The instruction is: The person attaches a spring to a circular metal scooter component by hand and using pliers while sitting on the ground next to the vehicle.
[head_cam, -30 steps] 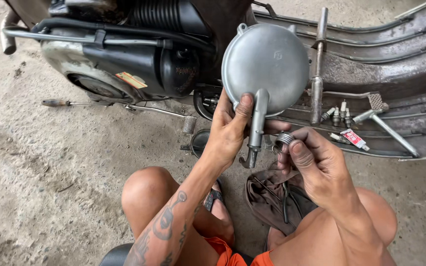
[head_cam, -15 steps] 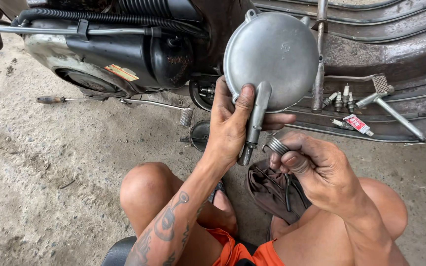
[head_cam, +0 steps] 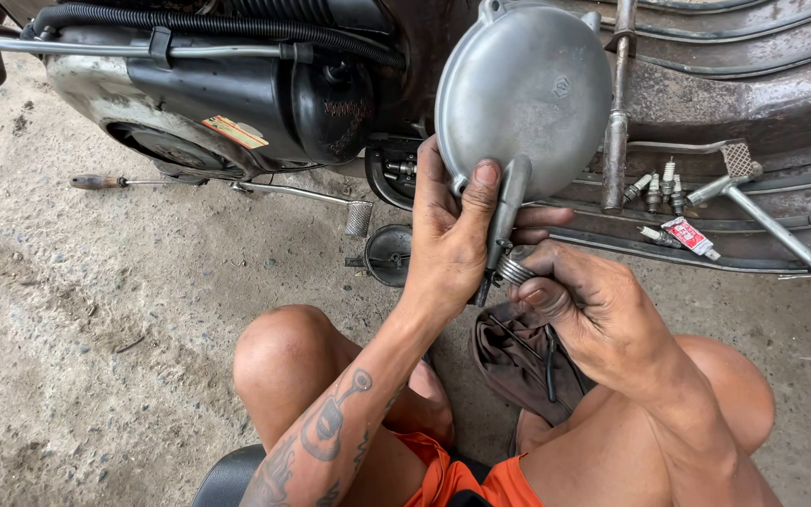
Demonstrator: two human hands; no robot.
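Note:
My left hand [head_cam: 452, 235] grips a round grey metal engine cover [head_cam: 523, 89] by its lever arm [head_cam: 507, 211], thumb pressed on the cover's lower edge. It is held up in front of a motor scooter's engine [head_cam: 237, 84]. My right hand [head_cam: 584, 305] pinches a small coiled metal spring [head_cam: 515, 270] at the lower end of the lever arm, right next to my left hand's fingers. Both hands are grimy.
Several spark plugs [head_cam: 654, 188], a small red and white tube [head_cam: 690, 235] and a T-shaped wrench [head_cam: 753, 197] lie on the scooter's floorboard at right. A brown rag [head_cam: 518, 361] lies between my knees. A screwdriver [head_cam: 96, 181] and a round black cap [head_cam: 389, 253] rest on the concrete ground.
My right hand has moved up and left, bringing the spring against the lower end of the lever arm. The cover stays held up in my left hand.

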